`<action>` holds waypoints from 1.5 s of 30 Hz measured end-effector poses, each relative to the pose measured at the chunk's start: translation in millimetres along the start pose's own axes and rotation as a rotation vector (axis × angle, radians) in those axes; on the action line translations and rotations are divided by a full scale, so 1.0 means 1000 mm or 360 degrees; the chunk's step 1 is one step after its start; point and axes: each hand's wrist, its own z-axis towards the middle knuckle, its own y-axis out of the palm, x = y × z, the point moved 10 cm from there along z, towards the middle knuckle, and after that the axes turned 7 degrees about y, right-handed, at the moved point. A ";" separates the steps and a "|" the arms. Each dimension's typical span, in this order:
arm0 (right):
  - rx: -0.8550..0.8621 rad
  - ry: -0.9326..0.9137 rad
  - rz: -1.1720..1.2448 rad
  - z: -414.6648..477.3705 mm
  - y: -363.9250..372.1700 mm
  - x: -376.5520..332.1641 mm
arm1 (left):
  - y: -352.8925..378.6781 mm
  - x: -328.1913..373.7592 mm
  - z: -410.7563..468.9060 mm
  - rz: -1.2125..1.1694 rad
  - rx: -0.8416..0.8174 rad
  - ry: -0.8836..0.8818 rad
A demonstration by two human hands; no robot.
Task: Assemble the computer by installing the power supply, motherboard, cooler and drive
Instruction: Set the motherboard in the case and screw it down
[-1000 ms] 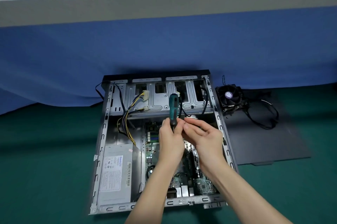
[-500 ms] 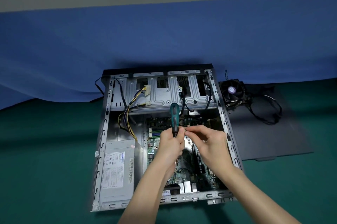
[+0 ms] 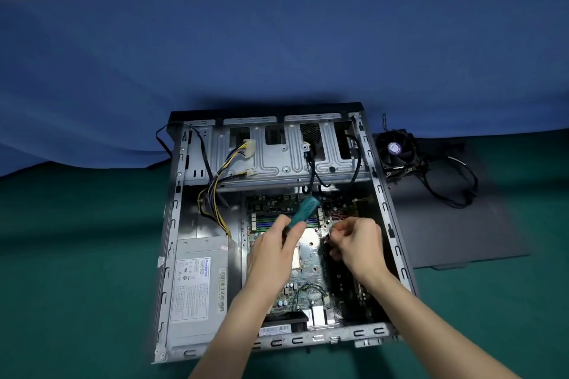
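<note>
Two hands work over the open grey metal computer case (image 3: 173, 218) on the green counter (image 3: 77, 270).

- Change: half a second ago both hands met at an upright driver. Now they are apart. The left hand (image 3: 272, 250) grips the teal-handled screwdriver (image 3: 304, 211), fingers (image 3: 294, 229) wrapped low on the handle, which now leans toward 1 o'clock.
- The right hand (image 3: 357, 244) sits at 3 o'clock of the left. Its fingers (image 3: 337, 235) are curled with the tips drawn in as for a pinch; too small to tell whether a screw is between them.
- The green motherboard (image 3: 308, 270) lies in the case floor under both hands. The grey boxed power supply (image 3: 197, 286) is seated at 8 o'clock.
- The black fan cooler (image 3: 397, 150) is outside the case at 2 o'clock, on the dark flat panel (image 3: 462, 224). No drive is visible.

Judgement: the hands have probably separated to place or start a motherboard screw. The board is still being fastened, and the cooler and drive are still to fit. A small screw could drop among the board components.
</note>
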 end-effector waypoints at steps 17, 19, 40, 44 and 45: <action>0.0217 0.0304 -0.0340 0.030 0.018 0.019 | 0.001 -0.013 0.006 0.0434 0.0100 -0.0062; 0.0228 0.0281 -0.0373 0.029 0.018 0.016 | 0.002 -0.013 0.006 0.0438 0.0104 -0.0058; 0.0483 0.0525 -0.0286 0.017 0.019 0.020 | 0.005 -0.022 0.007 0.0437 0.0072 -0.0168; 0.0469 0.0516 -0.0320 0.019 0.017 0.019 | 0.005 -0.023 0.007 0.0429 0.0072 -0.0174; 0.0464 0.0509 -0.0340 0.020 0.016 0.018 | 0.004 -0.023 0.007 0.0429 0.0071 -0.0170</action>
